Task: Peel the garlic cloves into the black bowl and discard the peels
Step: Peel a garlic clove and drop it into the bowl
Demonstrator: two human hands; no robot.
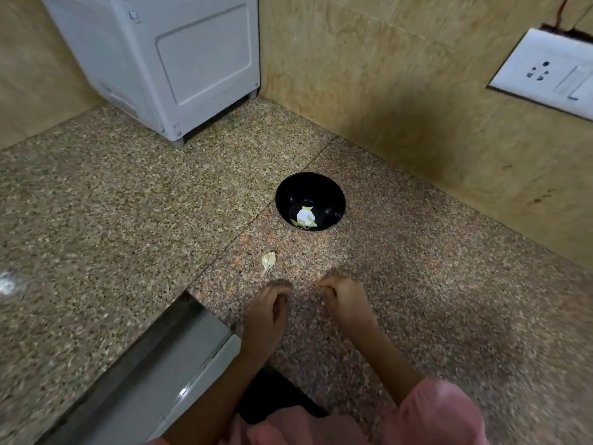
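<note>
Both hands hover low over the desk (128, 203), left hand (268, 311) and right hand (343, 298) curled, and through the blur I cannot tell whether either pinches any peel. One unpeeled garlic clove (269, 261) lies just ahead of the left hand, the black bowl (333, 191) beyond it holding pale pieces (305, 216). Smart play: pinch the clove's tail and strip the skin away from the bowl
</note>
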